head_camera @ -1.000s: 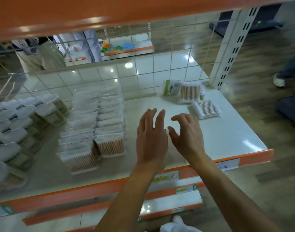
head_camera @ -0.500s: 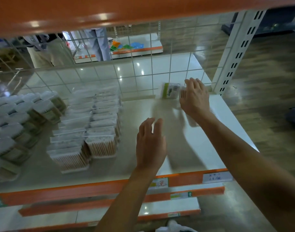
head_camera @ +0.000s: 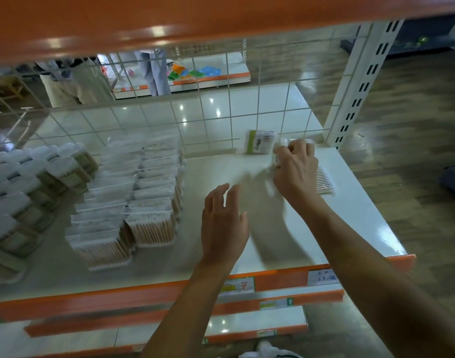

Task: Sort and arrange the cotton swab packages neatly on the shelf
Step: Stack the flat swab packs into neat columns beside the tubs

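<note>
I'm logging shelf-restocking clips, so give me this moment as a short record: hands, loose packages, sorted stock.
left hand: open, over the shelf, holding nothing
right hand: back right, fingers curled on a clear swab package; blurred
green-labelled package: upright against the wire grid, left of the right hand
flat swab package: lying on the shelf, partly hidden behind the right hand
sorted stock: two rows of rectangular packs mid-left; round-lidded tubs far left

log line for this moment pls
right hand: grips clear swab pack | left hand: open over shelf | green-label pack: beside it
</note>
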Demonstrator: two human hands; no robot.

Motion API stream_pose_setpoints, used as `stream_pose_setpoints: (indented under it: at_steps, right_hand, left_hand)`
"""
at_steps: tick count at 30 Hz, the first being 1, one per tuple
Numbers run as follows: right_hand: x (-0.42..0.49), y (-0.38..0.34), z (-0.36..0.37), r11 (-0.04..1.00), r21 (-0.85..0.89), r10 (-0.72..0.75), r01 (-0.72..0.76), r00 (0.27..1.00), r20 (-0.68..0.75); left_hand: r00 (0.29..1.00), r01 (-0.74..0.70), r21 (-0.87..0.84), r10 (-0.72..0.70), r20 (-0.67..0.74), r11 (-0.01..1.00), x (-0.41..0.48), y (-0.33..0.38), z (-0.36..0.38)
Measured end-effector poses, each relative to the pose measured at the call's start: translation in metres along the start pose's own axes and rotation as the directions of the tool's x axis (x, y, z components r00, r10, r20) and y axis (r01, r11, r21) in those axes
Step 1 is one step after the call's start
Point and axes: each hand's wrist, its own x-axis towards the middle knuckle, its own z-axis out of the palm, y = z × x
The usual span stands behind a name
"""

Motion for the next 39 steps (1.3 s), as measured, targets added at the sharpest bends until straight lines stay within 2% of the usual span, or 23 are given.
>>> stream_pose_setpoints:
  at_steps: [7,11,15,18,20,23,29,34,39]
  right_hand:
    - [-0.039,-0.013,0.003,0.950,0.308,-0.025,0.056,0.994,-0.105]
    - [-0.056,-0.022,0.002,0.866,0.486,-0.040,0.119,0.985,-0.169]
    - [-0.068,-0.026,-0.006,0.758,0.636,-0.051,0.146,0.985,-0.164]
    - [-0.075,-0.031,-0.013,0.702,0.677,-0.111,0.220,0.973,-0.202]
    - [-0.080,-0.034,-0.016,0.645,0.726,-0.143,0.239,0.971,-0.193]
    - [-0.085,-0.039,-0.019,0.520,0.833,-0.154,0.188,0.980,-0.126]
    - [-0.090,-0.042,-0.020,0.406,0.903,-0.152,0.141,0.985,-0.085]
    - [-0.096,-0.053,-0.021,0.269,0.963,-0.103,0.018,0.995,0.010]
    - [-0.105,-0.066,-0.026,0.154,0.988,-0.119,-0.031,0.992,0.049]
  left_hand:
    - [0.996,0.086,-0.154,-0.087,0.002,0.984,-0.002,-0.006,-0.006]
    - [0.968,0.248,-0.338,-0.223,0.110,0.908,-0.003,0.004,-0.021]
    - [0.927,0.374,-0.548,-0.303,0.219,0.748,-0.002,0.007,-0.031]
    - [0.888,0.449,-0.698,-0.367,0.279,0.557,0.000,0.009,-0.039]
    - [0.865,0.478,-0.763,-0.381,0.325,0.434,0.001,0.010,-0.045]
    - [0.844,0.499,-0.804,-0.393,0.365,0.323,0.003,0.011,-0.054]
    - [0.853,0.439,-0.861,-0.419,0.310,0.257,0.001,0.013,-0.069]
    - [0.868,0.389,-0.890,-0.418,0.267,0.239,-0.005,0.007,-0.083]
    - [0.868,0.374,-0.898,-0.428,0.251,0.232,-0.015,-0.005,-0.096]
